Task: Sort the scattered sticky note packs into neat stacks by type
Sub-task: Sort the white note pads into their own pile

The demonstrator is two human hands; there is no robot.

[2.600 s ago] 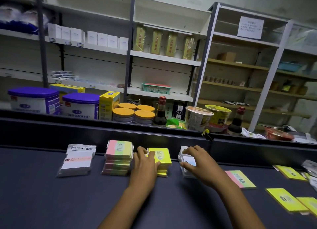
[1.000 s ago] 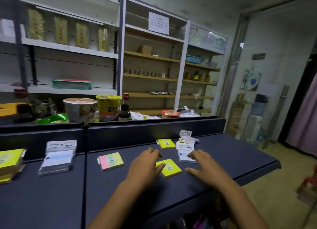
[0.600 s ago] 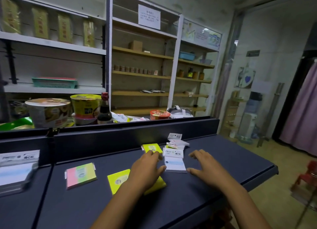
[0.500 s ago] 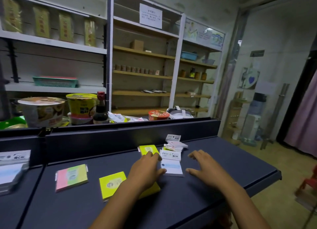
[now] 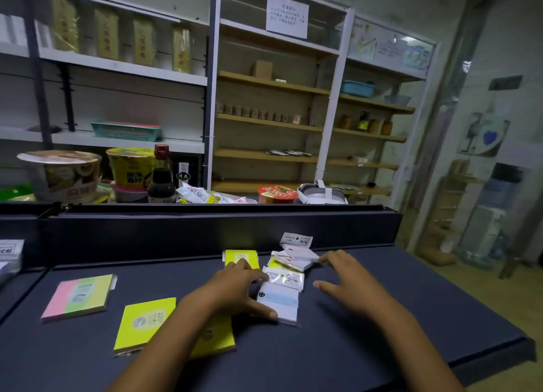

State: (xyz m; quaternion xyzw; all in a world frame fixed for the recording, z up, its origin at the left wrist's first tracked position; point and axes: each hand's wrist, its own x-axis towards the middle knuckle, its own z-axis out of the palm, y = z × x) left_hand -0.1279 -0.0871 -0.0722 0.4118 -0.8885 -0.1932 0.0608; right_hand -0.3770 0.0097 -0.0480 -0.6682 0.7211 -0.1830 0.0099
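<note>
Dim room; wooden shelves [image 5: 273,121], perhaps tiled floor [image 5: 499,303].

Dark counter top [image 5: 367,344]: matt, smooth. White sticky note pack [image 5: 279,302] under left hand [image 5: 235,288]: glossy clear plastic wrap over paper. Yellow sticky note pack [image 5: 141,324] left of that hand: matt paper cover. Back shelves [image 5: 270,121]: wood boards. Soy sauce bottle [image 5: 161,180]: glossy.

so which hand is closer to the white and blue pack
Left. The left hand rests on the white and blue pack, thumb along its near edge; the right hand hovers apart, just right of it.
</note>
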